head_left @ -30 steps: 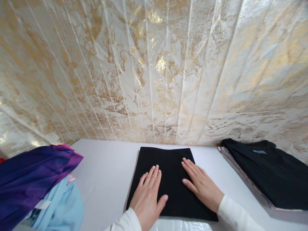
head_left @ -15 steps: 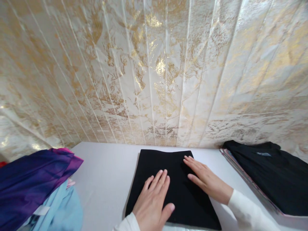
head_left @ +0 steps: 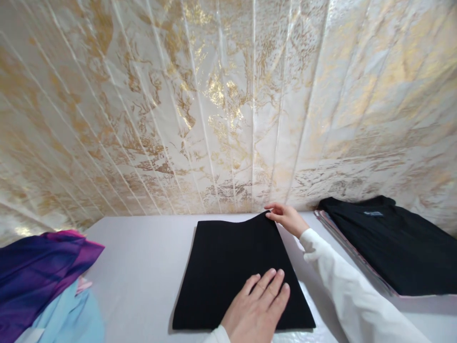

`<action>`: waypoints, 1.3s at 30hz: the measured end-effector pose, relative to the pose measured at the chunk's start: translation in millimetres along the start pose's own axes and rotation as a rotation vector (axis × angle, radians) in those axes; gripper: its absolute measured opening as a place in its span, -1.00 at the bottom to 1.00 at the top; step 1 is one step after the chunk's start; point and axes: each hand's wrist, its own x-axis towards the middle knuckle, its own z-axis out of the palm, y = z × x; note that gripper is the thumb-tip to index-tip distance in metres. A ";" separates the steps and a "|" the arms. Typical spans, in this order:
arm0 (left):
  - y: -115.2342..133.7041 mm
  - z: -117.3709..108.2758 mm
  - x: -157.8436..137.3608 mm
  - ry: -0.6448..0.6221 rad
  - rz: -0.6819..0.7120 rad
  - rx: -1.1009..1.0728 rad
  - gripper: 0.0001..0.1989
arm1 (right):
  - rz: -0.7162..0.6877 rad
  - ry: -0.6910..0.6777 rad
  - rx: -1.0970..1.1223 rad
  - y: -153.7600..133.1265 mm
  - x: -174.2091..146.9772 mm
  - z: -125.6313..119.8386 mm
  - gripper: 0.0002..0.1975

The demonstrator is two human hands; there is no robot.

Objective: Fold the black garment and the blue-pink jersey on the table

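Note:
A flat, rectangular piece of black fabric (head_left: 221, 267), which looks like a folded garment, lies in front of me on the white table. My left hand (head_left: 255, 305) rests palm down on its lower right part, fingers stretched out. At the far right corner, my right hand (head_left: 282, 218) pinches the fabric between thumb and fingers. That corner is raised a little, so the far edge slopes upward to the right. What lies under the black fabric is hidden.
To the right is a stack of folded clothes with a black T-shirt (head_left: 389, 247) on top. On the left, a purple garment (head_left: 46, 267) lies heaped over a light blue one (head_left: 71, 317). A gold-patterned, pleated sheet (head_left: 228, 105) stands behind the white table (head_left: 139, 267).
My right hand has moved from lying flat on the fabric to its far right corner, gripping and lifting it. My left hand has slid right across the fabric. The view has shifted slightly right.

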 end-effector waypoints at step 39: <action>43.2 -27.5 42.2 0.063 -0.087 -0.018 -0.92 | 0.156 -0.161 -0.462 -7.5 -9.0 3.1 -0.75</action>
